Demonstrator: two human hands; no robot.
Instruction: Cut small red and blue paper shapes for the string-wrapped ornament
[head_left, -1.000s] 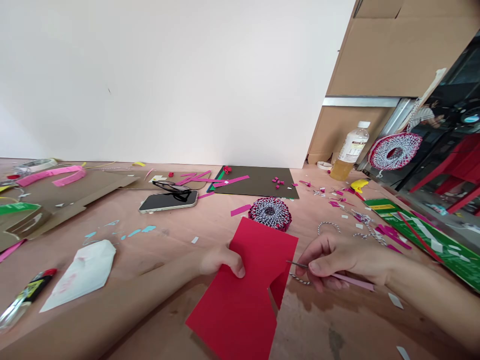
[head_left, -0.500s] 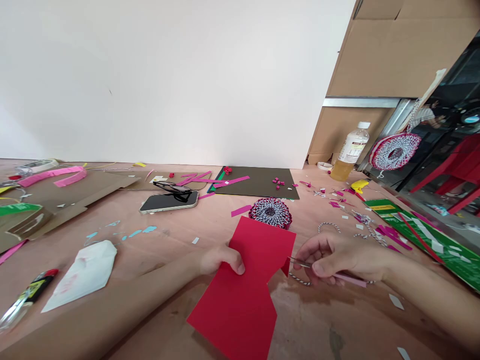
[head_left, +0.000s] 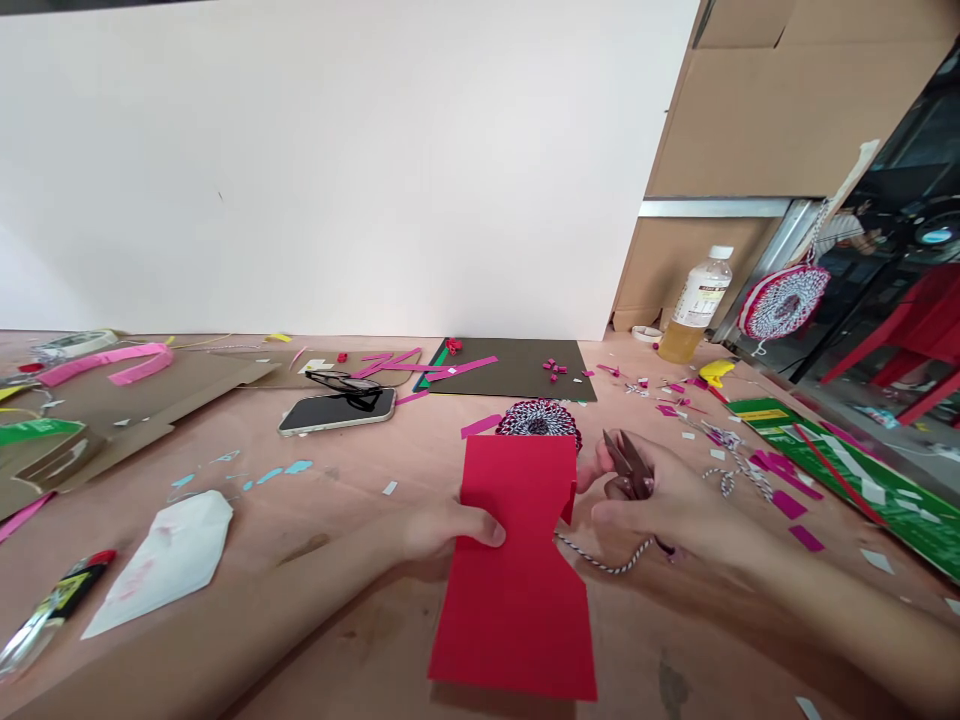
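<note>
My left hand grips a red paper sheet by its left edge, thumb on top. The sheet has an angular notch in its right side, with a small flap folded at the notch's upper edge. Just right of that flap, my right hand is closed around small dark scissors, their blades spread and pointing up, away from the paper. A black-and-white twisted cord runs from behind the sheet toward my right hand. Partly covered by the sheet's top edge is a round woven piece in dark red and white.
A phone with glasses on it lies behind my left hand. Pink strips rest on a dark board. At right are a bottle, yellow cutter and green board; at left, white paper and another cutter.
The red sheet has turned more upright. My right hand has risen, and the scissors, earlier at the small flap, are now off the paper with blades spread.
</note>
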